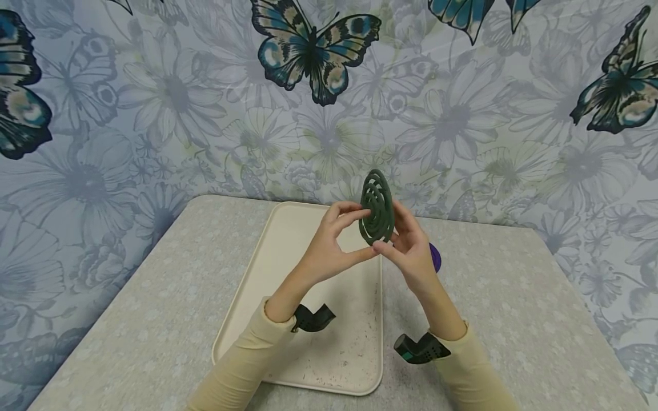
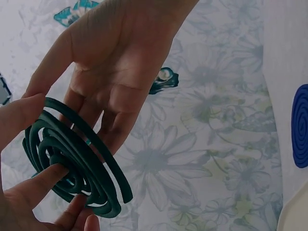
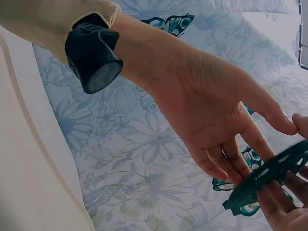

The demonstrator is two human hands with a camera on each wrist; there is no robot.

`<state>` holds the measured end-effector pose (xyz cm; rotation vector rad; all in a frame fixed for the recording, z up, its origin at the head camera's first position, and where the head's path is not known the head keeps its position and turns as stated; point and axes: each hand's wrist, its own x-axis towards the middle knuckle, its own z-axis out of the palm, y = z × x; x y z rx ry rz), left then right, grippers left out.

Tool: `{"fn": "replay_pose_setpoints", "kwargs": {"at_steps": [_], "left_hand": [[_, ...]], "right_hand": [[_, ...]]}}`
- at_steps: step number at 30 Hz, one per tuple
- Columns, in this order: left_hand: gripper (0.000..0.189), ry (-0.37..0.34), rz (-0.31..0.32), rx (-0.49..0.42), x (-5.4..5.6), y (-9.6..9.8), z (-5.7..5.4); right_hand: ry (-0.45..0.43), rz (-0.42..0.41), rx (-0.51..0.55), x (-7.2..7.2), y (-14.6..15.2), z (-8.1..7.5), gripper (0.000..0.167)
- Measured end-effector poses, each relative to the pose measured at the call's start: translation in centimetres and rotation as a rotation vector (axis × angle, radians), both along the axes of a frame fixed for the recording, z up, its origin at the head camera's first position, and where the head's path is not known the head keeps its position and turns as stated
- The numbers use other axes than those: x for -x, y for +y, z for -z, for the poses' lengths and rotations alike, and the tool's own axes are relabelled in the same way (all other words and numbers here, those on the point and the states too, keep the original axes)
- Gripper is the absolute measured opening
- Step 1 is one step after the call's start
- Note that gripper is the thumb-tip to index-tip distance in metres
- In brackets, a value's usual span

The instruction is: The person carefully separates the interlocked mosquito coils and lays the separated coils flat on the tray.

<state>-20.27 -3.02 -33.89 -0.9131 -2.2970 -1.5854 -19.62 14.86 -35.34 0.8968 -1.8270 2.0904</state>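
Note:
A dark green spiral coil [image 1: 382,208] stands on edge above the table, with gaps between its loops. My left hand [image 1: 329,245] holds it from the left, thumb at the lower rim. In the left wrist view, left fingertips press the middle of the coil [image 2: 91,149]. From the right, my right hand [image 1: 413,251] supports the coil, its fingers behind the far face and its thumb near the bottom edge. The two thumbs meet or nearly meet there. A purple-blue spiral disc [image 2: 301,127] lies on the table, mostly hidden behind the right hand in the head view.
Under the hands lies a cream tray [image 1: 308,359] with small dark specks, on a grey patterned tabletop [image 1: 493,285]. A wall covering [image 1: 437,160] with flowers and butterflies rises behind the table. Both wrists carry black cameras [image 1: 421,348].

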Motion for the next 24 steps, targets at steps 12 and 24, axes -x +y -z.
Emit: {"fn": "replay_pose_setpoints", "kwargs": {"at_steps": [12, 24], "left_hand": [[0.047, -0.051, -0.023, -0.136, 0.25, 0.02, 0.33], [0.033, -0.048, -0.062, -0.187, 0.21, -0.11, 0.11]], "right_hand": [[-0.030, 0.057, -0.168, -0.58, -0.14, -0.28, 0.052], [0.081, 0.043, -0.146, -0.71, -0.55, -0.28, 0.058]]}}
